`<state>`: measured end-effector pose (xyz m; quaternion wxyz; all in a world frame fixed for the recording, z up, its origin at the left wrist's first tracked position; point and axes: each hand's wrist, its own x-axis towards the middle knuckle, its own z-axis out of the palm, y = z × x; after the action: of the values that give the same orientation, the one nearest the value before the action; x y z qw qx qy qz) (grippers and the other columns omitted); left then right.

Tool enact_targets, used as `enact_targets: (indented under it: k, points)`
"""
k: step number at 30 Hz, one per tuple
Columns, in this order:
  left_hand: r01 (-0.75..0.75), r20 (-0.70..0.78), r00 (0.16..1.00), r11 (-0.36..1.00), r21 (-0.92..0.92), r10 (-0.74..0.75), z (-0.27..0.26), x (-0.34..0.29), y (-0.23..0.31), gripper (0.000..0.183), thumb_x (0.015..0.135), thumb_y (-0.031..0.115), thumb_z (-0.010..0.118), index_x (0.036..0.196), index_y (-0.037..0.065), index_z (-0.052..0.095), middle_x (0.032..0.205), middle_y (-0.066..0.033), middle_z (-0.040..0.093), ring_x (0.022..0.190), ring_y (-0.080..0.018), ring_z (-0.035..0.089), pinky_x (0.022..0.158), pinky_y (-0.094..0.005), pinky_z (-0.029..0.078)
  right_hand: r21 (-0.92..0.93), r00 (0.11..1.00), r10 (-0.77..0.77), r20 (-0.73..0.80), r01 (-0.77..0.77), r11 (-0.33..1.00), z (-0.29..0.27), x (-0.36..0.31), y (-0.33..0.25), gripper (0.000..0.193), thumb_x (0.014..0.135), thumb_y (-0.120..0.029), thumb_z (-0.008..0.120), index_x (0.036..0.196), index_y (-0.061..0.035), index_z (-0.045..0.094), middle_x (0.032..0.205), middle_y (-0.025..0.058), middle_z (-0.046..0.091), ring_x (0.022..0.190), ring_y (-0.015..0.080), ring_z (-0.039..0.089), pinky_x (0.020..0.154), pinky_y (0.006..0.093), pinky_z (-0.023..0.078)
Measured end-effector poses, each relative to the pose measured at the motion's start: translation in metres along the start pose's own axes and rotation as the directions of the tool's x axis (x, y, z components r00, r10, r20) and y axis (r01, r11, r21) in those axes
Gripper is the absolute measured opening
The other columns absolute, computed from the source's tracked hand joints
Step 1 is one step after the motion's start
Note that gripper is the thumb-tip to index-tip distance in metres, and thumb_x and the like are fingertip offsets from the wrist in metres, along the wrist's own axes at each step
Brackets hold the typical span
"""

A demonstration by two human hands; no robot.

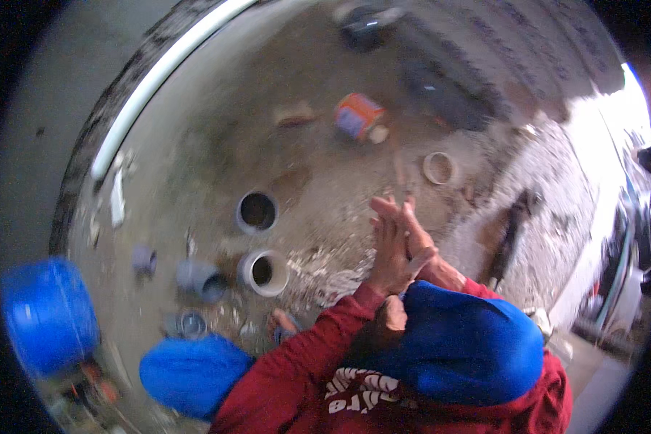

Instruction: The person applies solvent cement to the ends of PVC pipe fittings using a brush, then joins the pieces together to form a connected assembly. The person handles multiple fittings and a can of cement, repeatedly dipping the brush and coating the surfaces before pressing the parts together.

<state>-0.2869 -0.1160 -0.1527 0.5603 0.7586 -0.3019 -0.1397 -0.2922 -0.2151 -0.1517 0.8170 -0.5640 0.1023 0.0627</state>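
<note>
My left hand and my right hand meet palm to palm above the dirt, in front of my right knee. Their fingers are stretched out and point away from me, slightly blurred. No object shows between the palms, though their inner sides are hidden. Left of the hands stand two short pipe fittings, a grey-rimmed one and a nearer one with a whitish rim. A cream ring lies beyond my fingertips. Farther off is an orange and purple can, tipped on its side.
A grey pipe fitting, a small purplish one and another grey piece lie at the left. A blue drum stands past them. A long white pipe runs along the wall base. A dark object sits far ahead.
</note>
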Motion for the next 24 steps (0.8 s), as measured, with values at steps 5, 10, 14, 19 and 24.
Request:
enact_targets:
  k: [5, 10, 14, 19, 24]
  points:
    - [0.037, 0.032, 0.999, 0.986, -0.162, -0.033, -0.012, 0.004, 0.015, 0.096, 0.09, 0.041, 0.074, 0.158, -0.006, 0.025, 0.16, -0.0335, 0.03, 0.151, -0.0502, 0.023, 0.125, -0.0478, 0.021, 0.396, 0.963, 0.271, -0.008, -0.246, 0.885, -0.005, 0.003, -0.024, 0.075, 0.106, -0.063, 0.034, 0.157, -0.0069, 0.039, 0.161, 0.0147, 0.041, 0.138, 0.042, 0.047, 0.107, 0.0577, 0.045]
    - [0.191, 0.139, 0.98, 0.886, -0.422, -0.145, -0.03, 0.01, 0.023, 0.086, 0.092, 0.029, 0.076, 0.158, -0.003, 0.03, 0.162, -0.0245, 0.035, 0.151, -0.0345, 0.034, 0.122, -0.0433, 0.029, 0.172, 0.985, 0.108, -0.138, -0.083, 0.982, -0.024, 0.011, -0.064, 0.063, 0.109, -0.053, 0.039, 0.15, -0.006, 0.049, 0.152, 0.0128, 0.052, 0.139, 0.0291, 0.05, 0.109, 0.0415, 0.045]
    - [0.295, 0.001, 0.881, 0.549, -0.782, -0.473, -0.042, 0.021, 0.025, 0.085, 0.103, 0.04, 0.063, 0.159, -0.008, 0.021, 0.164, -0.0287, 0.027, 0.155, -0.032, 0.023, 0.126, -0.0377, 0.018, -0.333, 0.976, -0.191, -0.107, 0.146, 0.932, 0.004, -0.002, -0.043, 0.066, 0.109, -0.048, 0.045, 0.156, -0.0032, 0.038, 0.161, 0.0145, 0.04, 0.148, 0.0298, 0.038, 0.12, 0.0442, 0.03]
    - [0.192, -0.22, 0.865, 0.705, -0.683, -0.45, -0.058, 0.017, 0.053, 0.086, 0.106, 0.041, 0.056, 0.16, -0.009, 0.011, 0.165, -0.0303, 0.022, 0.157, -0.0319, 0.017, 0.125, -0.0396, 0.02, -0.111, 0.997, 0.052, -0.059, -0.058, 0.992, 0.051, -0.011, -0.006, 0.079, 0.105, -0.056, 0.048, 0.159, -0.0014, 0.031, 0.162, 0.0187, 0.037, 0.15, 0.0343, 0.036, 0.123, 0.0453, 0.027]
    - [-0.073, -0.151, 0.98, 0.938, 0.338, 0.131, -0.054, 0.008, 0.06, 0.082, 0.101, 0.04, 0.06, 0.164, 0.006, 0.019, 0.169, -0.0243, 0.018, 0.157, -0.0362, 0.018, 0.124, -0.0578, 0.019, 0.525, 0.959, 0.284, 0.028, -0.255, 0.812, 0.028, 0.003, -0.055, 0.076, 0.106, -0.058, 0.04, 0.156, -0.0005, 0.036, 0.157, 0.0229, 0.043, 0.141, 0.035, 0.046, 0.118, 0.0458, 0.036]
